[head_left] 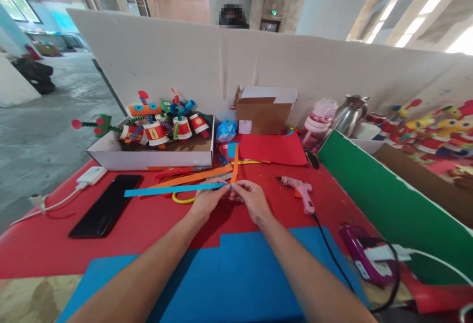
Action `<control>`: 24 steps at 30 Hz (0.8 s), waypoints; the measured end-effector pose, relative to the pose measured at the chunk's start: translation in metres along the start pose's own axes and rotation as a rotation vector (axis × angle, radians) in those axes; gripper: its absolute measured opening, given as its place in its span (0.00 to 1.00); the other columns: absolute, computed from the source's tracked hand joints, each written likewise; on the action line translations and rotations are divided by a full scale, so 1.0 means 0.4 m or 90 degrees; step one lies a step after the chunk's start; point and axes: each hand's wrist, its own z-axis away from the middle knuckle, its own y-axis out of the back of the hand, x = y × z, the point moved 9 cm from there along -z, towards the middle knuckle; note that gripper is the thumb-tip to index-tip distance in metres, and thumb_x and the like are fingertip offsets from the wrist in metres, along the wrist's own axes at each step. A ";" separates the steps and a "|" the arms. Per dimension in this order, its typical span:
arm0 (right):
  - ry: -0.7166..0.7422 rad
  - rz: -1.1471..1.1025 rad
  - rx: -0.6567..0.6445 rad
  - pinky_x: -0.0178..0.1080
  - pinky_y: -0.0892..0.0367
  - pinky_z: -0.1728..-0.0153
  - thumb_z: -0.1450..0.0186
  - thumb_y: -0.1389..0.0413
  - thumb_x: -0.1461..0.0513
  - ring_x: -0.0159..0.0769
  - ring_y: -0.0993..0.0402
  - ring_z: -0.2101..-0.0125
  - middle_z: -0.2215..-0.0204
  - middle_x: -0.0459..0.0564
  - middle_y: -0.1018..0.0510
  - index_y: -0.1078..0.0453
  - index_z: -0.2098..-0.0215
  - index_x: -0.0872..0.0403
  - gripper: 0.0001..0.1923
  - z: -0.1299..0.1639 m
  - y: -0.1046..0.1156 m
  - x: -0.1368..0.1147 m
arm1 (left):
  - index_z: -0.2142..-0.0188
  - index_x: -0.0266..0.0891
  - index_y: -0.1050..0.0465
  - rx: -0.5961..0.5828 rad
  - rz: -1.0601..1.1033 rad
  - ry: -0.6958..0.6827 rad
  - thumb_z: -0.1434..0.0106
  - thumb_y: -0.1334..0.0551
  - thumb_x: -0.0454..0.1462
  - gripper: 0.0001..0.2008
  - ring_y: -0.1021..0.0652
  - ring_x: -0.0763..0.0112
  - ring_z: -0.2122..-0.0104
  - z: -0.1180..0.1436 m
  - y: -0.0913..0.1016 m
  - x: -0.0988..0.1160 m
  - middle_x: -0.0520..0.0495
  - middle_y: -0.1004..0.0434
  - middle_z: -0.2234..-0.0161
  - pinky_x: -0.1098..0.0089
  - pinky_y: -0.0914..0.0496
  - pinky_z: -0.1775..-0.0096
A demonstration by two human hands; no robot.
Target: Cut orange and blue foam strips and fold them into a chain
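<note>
Meeting, apparently: blue strip (173, 189), orange strip (235, 164)

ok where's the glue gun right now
In the head view, the glue gun lies on the red table, right of the right hand, left of the green box.

You can read no words or numbers here. Ahead of you in the background, a small green sign (274, 12) glows, its symbol too tiny to make out. Dark marks on the yellow labels (152, 130) of the red-and-white cups (161, 136) are illegible to you, as is the purple device's (353, 246) pale label (362, 269).
</note>
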 end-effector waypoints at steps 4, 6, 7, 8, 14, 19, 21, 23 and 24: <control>0.001 0.027 0.018 0.31 0.34 0.79 0.56 0.33 0.51 0.29 0.28 0.82 0.83 0.44 0.24 0.27 0.76 0.56 0.18 0.001 0.008 -0.003 | 0.76 0.38 0.28 -0.008 0.036 0.004 0.53 0.33 0.45 0.13 0.28 0.72 0.78 -0.002 -0.003 -0.010 0.52 0.27 0.80 0.72 0.34 0.74; -0.001 0.031 0.028 0.31 0.35 0.80 0.56 0.33 0.51 0.29 0.28 0.83 0.83 0.44 0.24 0.28 0.77 0.56 0.18 0.001 0.011 -0.002 | 0.76 0.36 0.28 -0.019 0.071 0.020 0.52 0.34 0.48 0.16 0.27 0.71 0.78 -0.002 -0.008 -0.018 0.49 0.25 0.80 0.71 0.33 0.74; -0.003 0.030 0.030 0.31 0.35 0.80 0.56 0.33 0.51 0.29 0.28 0.82 0.83 0.45 0.24 0.28 0.77 0.56 0.18 0.001 0.011 -0.001 | 0.77 0.35 0.27 -0.028 0.083 0.028 0.51 0.34 0.49 0.18 0.27 0.71 0.79 -0.002 -0.012 -0.020 0.48 0.25 0.80 0.71 0.33 0.75; -0.005 0.027 0.028 0.31 0.34 0.79 0.56 0.33 0.51 0.30 0.28 0.82 0.83 0.45 0.24 0.28 0.76 0.56 0.18 0.000 0.010 0.000 | 0.77 0.34 0.27 -0.036 0.091 0.033 0.50 0.35 0.50 0.19 0.27 0.71 0.79 -0.002 -0.015 -0.021 0.47 0.24 0.80 0.71 0.33 0.75; 0.010 -0.011 0.006 0.35 0.29 0.71 0.58 0.32 0.52 0.30 0.27 0.80 0.82 0.44 0.24 0.28 0.76 0.55 0.18 0.000 -0.002 -0.002 | 0.75 0.34 0.26 -0.042 0.060 0.026 0.53 0.32 0.45 0.14 0.29 0.73 0.80 -0.006 -0.011 -0.021 0.49 0.25 0.80 0.72 0.34 0.75; -0.022 0.007 -0.017 0.33 0.31 0.75 0.57 0.32 0.53 0.30 0.27 0.81 0.83 0.44 0.24 0.30 0.76 0.55 0.18 0.000 -0.004 0.002 | 0.77 0.38 0.26 -0.005 -0.022 -0.017 0.52 0.34 0.40 0.08 0.27 0.70 0.76 -0.009 0.005 -0.005 0.51 0.25 0.79 0.71 0.32 0.71; -0.035 0.017 -0.012 0.31 0.34 0.78 0.57 0.32 0.53 0.30 0.27 0.82 0.84 0.44 0.24 0.32 0.78 0.55 0.18 -0.002 0.001 0.004 | 0.78 0.39 0.27 0.001 -0.066 -0.041 0.52 0.34 0.40 0.07 0.26 0.69 0.74 -0.008 0.006 0.008 0.51 0.25 0.78 0.71 0.32 0.69; -0.034 0.004 0.007 0.30 0.35 0.79 0.58 0.32 0.53 0.30 0.26 0.82 0.83 0.45 0.24 0.33 0.78 0.55 0.19 -0.004 0.009 0.003 | 0.77 0.38 0.27 -0.018 -0.054 -0.033 0.50 0.35 0.43 0.09 0.27 0.70 0.74 -0.007 -0.001 0.008 0.51 0.25 0.78 0.71 0.33 0.69; -0.028 -0.010 0.021 0.30 0.35 0.79 0.58 0.32 0.53 0.30 0.26 0.81 0.83 0.45 0.23 0.33 0.78 0.55 0.19 -0.005 0.014 0.002 | 0.76 0.38 0.27 -0.033 -0.029 -0.025 0.48 0.36 0.44 0.11 0.27 0.71 0.75 -0.006 -0.006 0.005 0.50 0.25 0.78 0.71 0.33 0.70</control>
